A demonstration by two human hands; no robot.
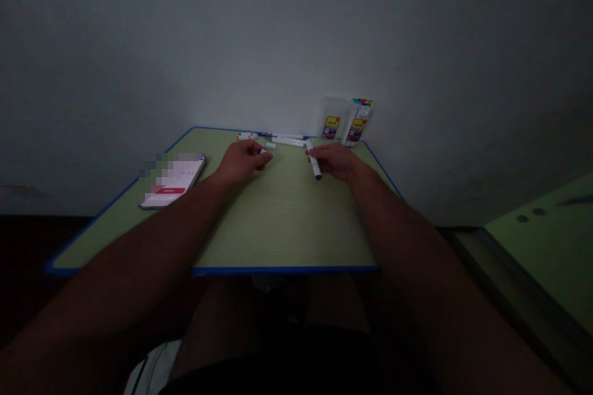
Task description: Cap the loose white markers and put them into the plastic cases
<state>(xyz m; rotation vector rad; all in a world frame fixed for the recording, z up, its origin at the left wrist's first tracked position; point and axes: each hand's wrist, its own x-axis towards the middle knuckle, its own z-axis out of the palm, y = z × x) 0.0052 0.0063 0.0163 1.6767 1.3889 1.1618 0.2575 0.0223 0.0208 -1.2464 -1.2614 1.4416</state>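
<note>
My right hand (337,159) is closed round a white marker (314,162) with a dark purple lower end, tilted above the table. In my left hand (245,160), the fingers pinch a small white and purple piece that looks like a marker cap (262,151); the fingers partly cover it. Beyond my hands, near the back edge, lie several white markers (288,142) and a small loose white cap (270,145). Another white piece with an orange end (247,136) lies just behind my left hand.
The light green table (287,228) has a blue rim and meets a grey wall. At its back right stand a clear case (330,120) and a second case holding markers with coloured ends (359,122). A tablet or phone (175,180) with a lit screen lies at the left.
</note>
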